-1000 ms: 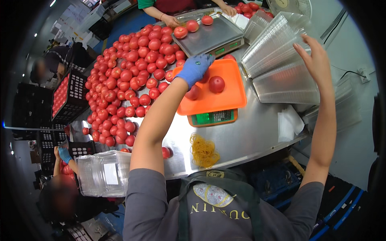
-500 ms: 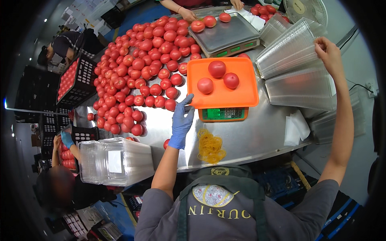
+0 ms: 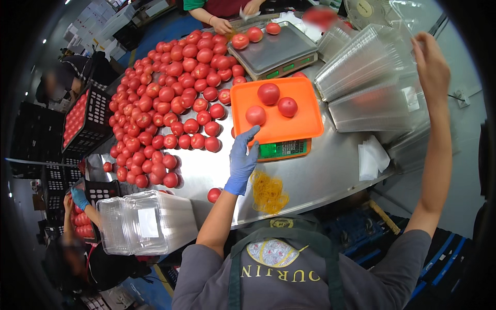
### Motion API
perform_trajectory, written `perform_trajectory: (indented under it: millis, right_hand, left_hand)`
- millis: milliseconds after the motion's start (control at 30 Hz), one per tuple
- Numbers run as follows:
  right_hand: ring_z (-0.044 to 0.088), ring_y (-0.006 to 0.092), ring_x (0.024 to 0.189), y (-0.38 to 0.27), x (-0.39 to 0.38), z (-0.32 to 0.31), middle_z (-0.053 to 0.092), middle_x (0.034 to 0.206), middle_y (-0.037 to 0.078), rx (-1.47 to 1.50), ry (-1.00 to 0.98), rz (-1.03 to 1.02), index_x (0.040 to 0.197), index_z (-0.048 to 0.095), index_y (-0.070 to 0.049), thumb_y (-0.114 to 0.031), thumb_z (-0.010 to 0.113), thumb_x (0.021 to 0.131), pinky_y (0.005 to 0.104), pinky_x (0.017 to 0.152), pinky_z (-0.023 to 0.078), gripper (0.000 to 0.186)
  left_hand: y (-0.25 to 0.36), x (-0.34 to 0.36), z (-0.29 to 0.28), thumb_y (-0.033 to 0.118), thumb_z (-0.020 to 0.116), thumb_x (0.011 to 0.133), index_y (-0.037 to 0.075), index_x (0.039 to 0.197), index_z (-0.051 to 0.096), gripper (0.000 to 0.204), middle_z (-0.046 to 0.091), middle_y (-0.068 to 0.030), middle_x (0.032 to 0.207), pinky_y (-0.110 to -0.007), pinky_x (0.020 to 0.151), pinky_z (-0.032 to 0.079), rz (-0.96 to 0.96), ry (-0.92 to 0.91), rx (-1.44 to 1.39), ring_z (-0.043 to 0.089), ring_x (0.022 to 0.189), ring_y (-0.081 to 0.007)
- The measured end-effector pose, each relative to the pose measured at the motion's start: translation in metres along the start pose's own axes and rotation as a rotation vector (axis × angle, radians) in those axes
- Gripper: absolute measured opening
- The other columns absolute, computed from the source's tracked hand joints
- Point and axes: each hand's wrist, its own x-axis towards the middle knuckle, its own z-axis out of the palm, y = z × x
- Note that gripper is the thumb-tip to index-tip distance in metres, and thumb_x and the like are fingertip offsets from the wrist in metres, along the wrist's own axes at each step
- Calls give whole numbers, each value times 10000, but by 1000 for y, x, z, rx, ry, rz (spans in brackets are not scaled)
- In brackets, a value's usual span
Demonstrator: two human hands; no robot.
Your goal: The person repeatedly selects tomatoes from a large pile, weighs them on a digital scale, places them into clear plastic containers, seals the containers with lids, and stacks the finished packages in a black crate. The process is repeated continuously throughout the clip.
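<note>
Tray (image 3: 306, 106) of smooth orange plastic, rectangular, on a scale (image 3: 281, 149), bearing three glossy round tomatoes (image 3: 268, 94), blue-gloved left hand (image 3: 242, 163) at its near-left corner, thumb and forefinger parted, bare right hand (image 3: 432, 64) pinching a clear thin-walled container (image 3: 405, 19).

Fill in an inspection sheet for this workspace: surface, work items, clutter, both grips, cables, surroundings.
Surface: shiny metal table, tomato heap on its left
Work items: orange tray holding three tomatoes, over a scale with a lit green display
Clutter: yellow bands, white sheets
Left grip: blue glove, fingertips at the tray's lower left edge
Right grip: bare, up beside clear containers; whether it pinches one, cannot tell
Cables: dark cable by the wall outlet
Surroundings: co-worker's hand near a second scale; black crate at left
</note>
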Motion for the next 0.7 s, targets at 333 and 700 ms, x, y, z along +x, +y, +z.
perform_trajectory:
  millis: [333,700]
  right_hand:
    - [566,298,623,-137,-226,-47,519,706,93,599,-1089,-400,736,533,-56,-59,607,718,405,555,455,76]
    - [508,342,994,-129,-382,20,543,1031,130,592,-1140,-77,1153,558,-70,-179,773,702,421,868,400,512]
  left_hand:
    - [-3,94,89,104,608,758,111,1325,486,579,497,-206,1264,-444,927,436,473,-200,447,510,1136,-385]
    - [21,24,20,154,702,707,194,1244,582,551,486,-216,1195,-470,908,431,158,79,270,505,1063,-405]
